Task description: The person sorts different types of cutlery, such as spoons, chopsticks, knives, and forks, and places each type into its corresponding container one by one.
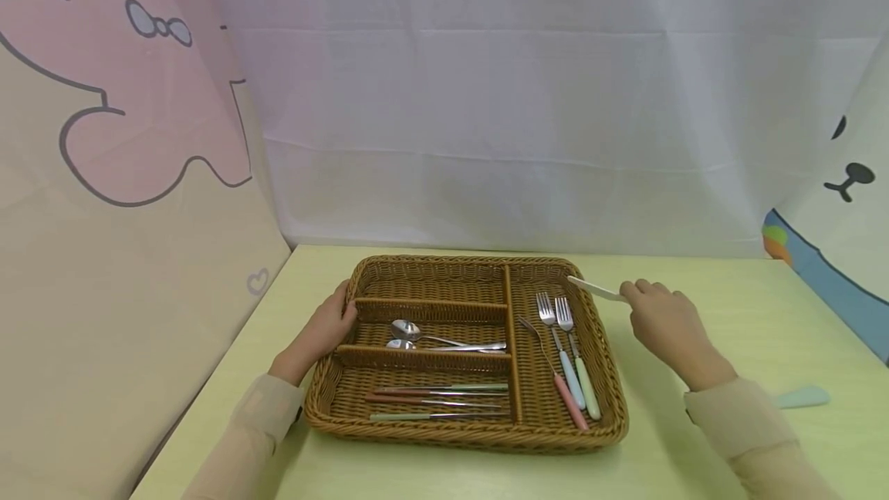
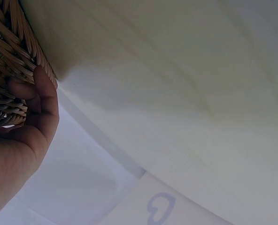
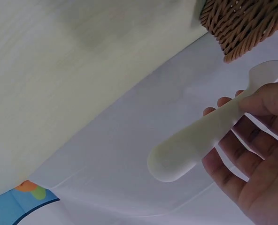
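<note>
A brown wicker cutlery tray (image 1: pixel 410 432) with several compartments stands on the table. My left hand (image 1: pixel 325 328) grips its left rim, fingers curled over the edge in the left wrist view. Past the tray's right rim, my right hand (image 1: pixel 667 322) pinches a white knife (image 3: pixel 195 140) by its thick, rounded handle. The knife's blade (image 1: pixel 590 287) reaches over the right rim toward the right compartment. Inside that compartment lie a pink-handled fork (image 1: pixel 571 403), a blue-handled fork (image 1: pixel 572 380) and a green-handled fork (image 1: pixel 587 388).
Metal spoons (image 1: pixel 410 330) lie in the middle left compartment. Several chopsticks (image 1: pixel 444 401) with green or red ends fill the front left one. A mint-green handle (image 1: pixel 804 397) lies on the table, partly behind the right sleeve. Patterned cloth (image 1: pixel 521 114) surrounds the table.
</note>
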`<state>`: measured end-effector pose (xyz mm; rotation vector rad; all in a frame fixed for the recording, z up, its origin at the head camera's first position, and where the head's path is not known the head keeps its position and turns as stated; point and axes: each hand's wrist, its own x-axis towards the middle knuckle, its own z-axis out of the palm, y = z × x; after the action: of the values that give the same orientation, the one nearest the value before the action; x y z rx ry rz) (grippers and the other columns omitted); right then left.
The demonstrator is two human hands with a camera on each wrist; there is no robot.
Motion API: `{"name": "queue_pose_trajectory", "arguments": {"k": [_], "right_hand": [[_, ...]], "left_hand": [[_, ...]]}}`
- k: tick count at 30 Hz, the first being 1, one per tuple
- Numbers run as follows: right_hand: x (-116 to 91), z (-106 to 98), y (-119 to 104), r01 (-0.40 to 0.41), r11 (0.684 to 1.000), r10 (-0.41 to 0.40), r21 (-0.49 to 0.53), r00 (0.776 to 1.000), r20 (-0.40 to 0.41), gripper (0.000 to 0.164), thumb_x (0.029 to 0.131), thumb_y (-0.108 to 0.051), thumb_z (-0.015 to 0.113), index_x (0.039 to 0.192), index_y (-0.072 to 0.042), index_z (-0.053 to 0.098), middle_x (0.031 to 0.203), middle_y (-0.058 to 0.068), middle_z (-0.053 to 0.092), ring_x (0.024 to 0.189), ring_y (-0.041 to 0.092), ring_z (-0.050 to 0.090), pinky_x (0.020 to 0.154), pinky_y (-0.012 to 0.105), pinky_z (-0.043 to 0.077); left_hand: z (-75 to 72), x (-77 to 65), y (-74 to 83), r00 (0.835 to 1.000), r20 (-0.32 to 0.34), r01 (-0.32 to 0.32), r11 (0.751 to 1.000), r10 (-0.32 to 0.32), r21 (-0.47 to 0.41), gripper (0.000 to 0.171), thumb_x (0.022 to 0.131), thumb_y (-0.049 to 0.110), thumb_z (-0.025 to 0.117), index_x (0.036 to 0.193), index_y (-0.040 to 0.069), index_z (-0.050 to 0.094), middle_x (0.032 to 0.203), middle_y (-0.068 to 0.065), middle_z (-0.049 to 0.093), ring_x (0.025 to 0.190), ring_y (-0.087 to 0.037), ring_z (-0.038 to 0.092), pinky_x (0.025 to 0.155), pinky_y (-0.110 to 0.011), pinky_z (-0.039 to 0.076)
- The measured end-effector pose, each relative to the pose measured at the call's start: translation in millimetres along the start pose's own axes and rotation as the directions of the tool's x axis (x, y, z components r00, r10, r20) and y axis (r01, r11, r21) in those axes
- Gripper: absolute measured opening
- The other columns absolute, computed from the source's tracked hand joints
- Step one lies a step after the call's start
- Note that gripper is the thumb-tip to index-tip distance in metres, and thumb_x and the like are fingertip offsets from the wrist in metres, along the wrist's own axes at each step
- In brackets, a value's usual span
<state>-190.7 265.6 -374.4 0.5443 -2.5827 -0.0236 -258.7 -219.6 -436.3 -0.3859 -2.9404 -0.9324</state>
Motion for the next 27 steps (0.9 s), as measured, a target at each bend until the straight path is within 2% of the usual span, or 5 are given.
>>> {"name": "queue_pose_trajectory", "arguments": {"k": [8,15,20,23,27], "right_hand": [[25,4,-25,0.063,0.998,-0.063,-0.021,0.998,0.009,0.019,0.072,0.007,0.061,0.090,0.004,0.057,0.066,0.011,0.053,0.049,0.022,0.045,0.037,0.034,0.040],[50,6,-45,0.117,0.992,-0.113,-0.051,0.991,0.075,0.024,0.077,0.004,0.063,0.099,0.002,0.056,0.078,0.014,0.057,0.058,0.025,0.051,0.043,0.037,0.046],[63,9,-58,0.162,0.986,-0.161,-0.034,0.986,0.042,0.023,0.075,0.004,0.064,0.096,0.001,0.056,0.084,0.015,0.061,0.061,0.025,0.053,0.044,0.037,0.047],[71,10,-66,0.184,0.983,-0.183,-0.027,0.982,0.040,0.028,0.072,-0.002,0.070,0.097,0.000,0.057,0.084,0.014,0.060,0.064,0.025,0.055,0.045,0.036,0.047],[81,11,-77,0.214,0.976,-0.212,-0.032,0.976,0.048,0.027,0.074,-0.002,0.068,0.099,0.000,0.058,0.084,0.013,0.060,0.067,0.025,0.057,0.051,0.036,0.052]], "left_hand": [[-1.1,-1.0,0.7,1.000,0.005,0.012,1.000,-0.012,0.003,0.056,0.098,0.017,0.032,0.141,-0.010,0.009,0.141,-0.036,0.027,0.124,-0.046,0.033,0.100,-0.060,0.034],[-0.9,-1.5,-0.3,1.000,0.004,0.013,1.000,-0.013,0.003,0.057,0.098,0.019,0.031,0.142,-0.009,0.009,0.141,-0.035,0.027,0.124,-0.046,0.033,0.099,-0.060,0.035],[-1.3,-1.4,0.0,1.000,0.000,-0.002,1.000,0.002,-0.008,0.056,0.097,0.019,0.031,0.142,-0.008,0.009,0.141,-0.034,0.029,0.125,-0.045,0.033,0.099,-0.060,0.035],[-1.7,-1.6,1.0,1.000,0.000,-0.011,1.000,0.011,-0.016,0.055,0.097,0.018,0.031,0.142,-0.008,0.010,0.140,-0.034,0.030,0.124,-0.045,0.034,0.099,-0.060,0.036],[-2.1,-1.8,2.9,1.000,0.003,-0.008,1.000,0.008,-0.025,0.055,0.097,0.017,0.031,0.142,-0.008,0.010,0.140,-0.035,0.029,0.124,-0.045,0.034,0.099,-0.060,0.035]]}}
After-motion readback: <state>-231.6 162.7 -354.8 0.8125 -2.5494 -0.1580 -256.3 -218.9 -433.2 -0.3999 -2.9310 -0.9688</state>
